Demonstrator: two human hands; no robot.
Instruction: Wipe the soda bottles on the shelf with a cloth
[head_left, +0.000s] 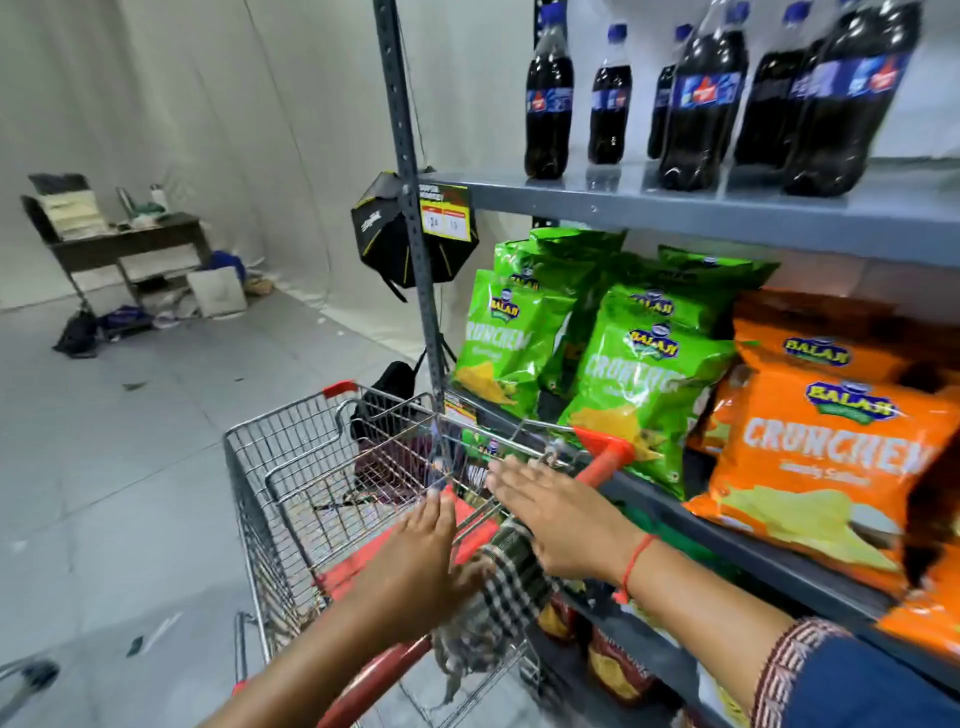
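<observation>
Several dark soda bottles (698, 98) with blue caps and blue labels stand on the grey upper shelf (675, 210) at the upper right. A black-and-white checked cloth (511, 577) hangs over the red handle end of a shopping cart, well below the bottles. My left hand (415, 561) is blurred, fingers spread, and its thumb side touches the cloth. My right hand (556, 514) lies flat with its fingers straight just above the cloth, and a red thread is on that wrist. Neither hand grips anything that I can see.
The wire shopping cart (291, 467) stands against the shelf's left post (410, 208). Green snack bags (623, 374) and orange ones (821, 441) fill the middle shelf. A black softbox (384, 234) hangs behind the post. A cluttered desk (124, 244) stands far left on the grey floor.
</observation>
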